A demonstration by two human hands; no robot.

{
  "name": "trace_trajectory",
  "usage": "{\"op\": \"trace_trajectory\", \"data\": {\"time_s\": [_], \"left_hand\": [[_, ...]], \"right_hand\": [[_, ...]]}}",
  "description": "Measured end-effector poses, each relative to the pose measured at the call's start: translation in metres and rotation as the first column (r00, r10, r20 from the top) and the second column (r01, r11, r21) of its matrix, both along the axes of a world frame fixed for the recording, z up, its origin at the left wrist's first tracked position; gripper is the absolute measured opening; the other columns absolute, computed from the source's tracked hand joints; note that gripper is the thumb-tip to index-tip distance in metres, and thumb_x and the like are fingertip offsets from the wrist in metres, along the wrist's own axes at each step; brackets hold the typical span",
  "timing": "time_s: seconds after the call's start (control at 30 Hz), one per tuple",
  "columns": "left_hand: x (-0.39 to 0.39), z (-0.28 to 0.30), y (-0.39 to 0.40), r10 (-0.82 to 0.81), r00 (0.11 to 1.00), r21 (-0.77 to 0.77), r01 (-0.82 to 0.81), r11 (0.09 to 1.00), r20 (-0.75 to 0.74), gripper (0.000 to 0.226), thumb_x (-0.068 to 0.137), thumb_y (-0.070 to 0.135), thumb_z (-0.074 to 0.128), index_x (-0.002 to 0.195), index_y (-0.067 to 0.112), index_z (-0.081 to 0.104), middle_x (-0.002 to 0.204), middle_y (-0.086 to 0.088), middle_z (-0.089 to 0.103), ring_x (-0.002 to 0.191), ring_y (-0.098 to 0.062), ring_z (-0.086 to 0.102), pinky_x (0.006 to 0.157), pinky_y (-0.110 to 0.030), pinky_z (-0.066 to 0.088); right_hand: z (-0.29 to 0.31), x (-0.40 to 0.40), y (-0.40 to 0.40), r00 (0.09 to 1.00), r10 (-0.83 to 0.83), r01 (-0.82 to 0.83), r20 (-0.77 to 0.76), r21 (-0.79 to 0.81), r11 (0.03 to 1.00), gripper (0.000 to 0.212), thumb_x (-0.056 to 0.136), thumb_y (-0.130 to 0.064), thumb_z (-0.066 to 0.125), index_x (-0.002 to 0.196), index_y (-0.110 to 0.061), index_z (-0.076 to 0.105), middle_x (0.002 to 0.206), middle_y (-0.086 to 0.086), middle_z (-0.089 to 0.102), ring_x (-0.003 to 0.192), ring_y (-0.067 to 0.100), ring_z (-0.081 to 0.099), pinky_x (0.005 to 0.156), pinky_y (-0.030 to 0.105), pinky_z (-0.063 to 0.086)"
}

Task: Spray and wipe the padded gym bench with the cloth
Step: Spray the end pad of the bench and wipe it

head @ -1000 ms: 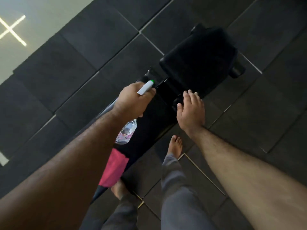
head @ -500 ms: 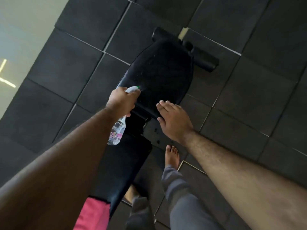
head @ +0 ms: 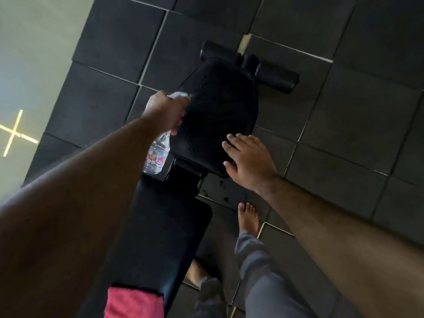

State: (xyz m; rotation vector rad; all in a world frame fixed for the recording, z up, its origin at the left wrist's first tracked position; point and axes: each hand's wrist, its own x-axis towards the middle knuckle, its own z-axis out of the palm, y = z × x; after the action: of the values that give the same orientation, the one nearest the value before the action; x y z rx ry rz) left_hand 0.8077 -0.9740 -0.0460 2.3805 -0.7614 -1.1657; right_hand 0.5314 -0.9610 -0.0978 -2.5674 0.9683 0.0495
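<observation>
The left hand point(head: 165, 110) is closed around the top of a clear spray bottle point(head: 157, 154), which hangs down at the 9 o'clock edge of the black bench seat point(head: 220, 111). The bottle has a colourful label; how much liquid is inside I cannot tell. The right hand point(head: 249, 160) lies flat and open, holding nothing, on the seat's corner at 5 o'clock. Small drops show on the seat. The pink cloth point(head: 134, 302) lies on the long bench pad point(head: 160, 237), at 6 o'clock, well apart from both hands.
</observation>
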Motion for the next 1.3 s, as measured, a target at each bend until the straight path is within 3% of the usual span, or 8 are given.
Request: {"op": "trace_trajectory", "data": {"time_s": [0.3, 0.57, 0.7, 0.77, 0.9, 1.03, 1.17, 1.3], "left_hand": [[-0.024, -0.005, -0.076, -0.07, 0.997, -0.028, 0.07, 0.997, -0.032, 0.024, 0.096, 0.035, 0.064, 0.088, 0.017, 0.076, 0.069, -0.003, 0.065, 0.041, -0.018, 0.059, 0.037, -0.028, 0.048], [-0.07, 0.002, -0.094, -0.399, 0.917, 0.117, 0.397, 0.91, -0.007, 0.036, 0.096, 0.045, 0.063, 0.079, 0.014, 0.072, 0.065, -0.007, 0.077, 0.044, -0.029, 0.069, 0.048, -0.033, 0.059], [-0.088, -0.001, -0.082, -0.427, 0.903, 0.106, 0.42, 0.901, 0.048, 0.034, 0.094, 0.045, 0.061, 0.069, 0.026, 0.073, 0.068, -0.011, 0.077, 0.049, -0.031, 0.075, 0.052, -0.035, 0.063], [-0.088, 0.0, -0.068, -0.47, 0.875, 0.104, 0.46, 0.882, 0.114, 0.025, 0.093, 0.049, 0.057, 0.074, 0.047, 0.074, 0.062, -0.007, 0.075, 0.046, -0.029, 0.074, 0.058, -0.033, 0.06], [-0.078, 0.002, -0.022, -0.438, 0.893, 0.1, 0.429, 0.898, 0.105, 0.039, 0.093, 0.059, 0.059, 0.08, 0.025, 0.074, 0.065, -0.006, 0.076, 0.044, -0.024, 0.072, 0.053, -0.031, 0.059], [-0.075, 0.001, 0.046, -0.365, 0.931, 0.153, 0.362, 0.92, -0.006, 0.018, 0.089, 0.056, 0.064, 0.097, 0.043, 0.072, 0.072, 0.003, 0.079, 0.046, -0.022, 0.073, 0.041, -0.024, 0.053], [-0.088, -0.004, 0.102, -0.308, 0.951, 0.218, 0.309, 0.926, -0.04, 0.026, 0.089, 0.048, 0.064, 0.09, 0.025, 0.076, 0.069, -0.01, 0.076, 0.055, -0.031, 0.076, 0.05, -0.048, 0.065], [-0.088, -0.009, 0.105, -0.176, 0.984, 0.148, 0.175, 0.973, -0.006, 0.038, 0.079, 0.053, 0.062, 0.085, 0.021, 0.08, 0.066, -0.005, 0.076, 0.049, -0.026, 0.072, 0.045, -0.047, 0.063]], "right_hand": [[0.002, 0.001, -0.012, 1.0, 0.0, 0.001, -0.015, 0.076, 0.997, 0.053, 0.098, -0.035, 0.067, 0.148, -0.018, 0.062, 0.161, 0.004, 0.054, 0.149, 0.026, 0.049, 0.125, 0.05, 0.033], [-0.007, -0.009, -0.003, 0.997, 0.054, -0.05, -0.054, 0.08, 0.996, 0.075, 0.097, -0.048, 0.062, 0.163, -0.019, 0.041, 0.174, 0.004, 0.032, 0.161, 0.025, 0.029, 0.131, 0.049, 0.022], [-0.011, -0.019, 0.001, 0.994, 0.09, -0.085, -0.062, 0.079, 0.993, 0.081, 0.098, -0.053, 0.058, 0.167, -0.019, 0.031, 0.178, 0.004, 0.021, 0.164, 0.025, 0.02, 0.132, 0.05, 0.017], [-0.012, -0.021, 0.003, 0.994, 0.09, -0.084, -0.056, 0.091, 0.992, 0.078, 0.1, -0.053, 0.054, 0.166, -0.019, 0.032, 0.178, 0.005, 0.021, 0.164, 0.025, 0.02, 0.132, 0.051, 0.017], [-0.01, -0.025, 0.003, 0.994, 0.1, -0.092, -0.048, 0.141, 0.986, 0.068, 0.106, -0.049, 0.045, 0.166, -0.018, 0.034, 0.178, 0.005, 0.022, 0.164, 0.024, 0.018, 0.133, 0.048, 0.014], [-0.01, -0.028, 0.002, 0.994, 0.1, -0.088, -0.045, 0.224, 0.971, 0.067, 0.106, -0.035, 0.048, 0.168, -0.019, 0.029, 0.179, 0.001, 0.015, 0.166, 0.022, 0.012, 0.133, 0.047, 0.015], [-0.009, -0.026, 0.0, 0.998, 0.059, -0.048, -0.026, 0.316, 0.948, 0.068, 0.105, -0.022, 0.05, 0.169, -0.019, 0.028, 0.18, 0.0, 0.012, 0.166, 0.019, 0.008, 0.133, 0.046, 0.013], [-0.009, -0.024, 0.003, 0.996, 0.063, -0.042, -0.062, 0.301, 0.953, 0.069, 0.105, -0.024, 0.049, 0.17, -0.021, 0.024, 0.18, -0.002, 0.008, 0.166, 0.018, 0.005, 0.134, 0.045, 0.012]]}}
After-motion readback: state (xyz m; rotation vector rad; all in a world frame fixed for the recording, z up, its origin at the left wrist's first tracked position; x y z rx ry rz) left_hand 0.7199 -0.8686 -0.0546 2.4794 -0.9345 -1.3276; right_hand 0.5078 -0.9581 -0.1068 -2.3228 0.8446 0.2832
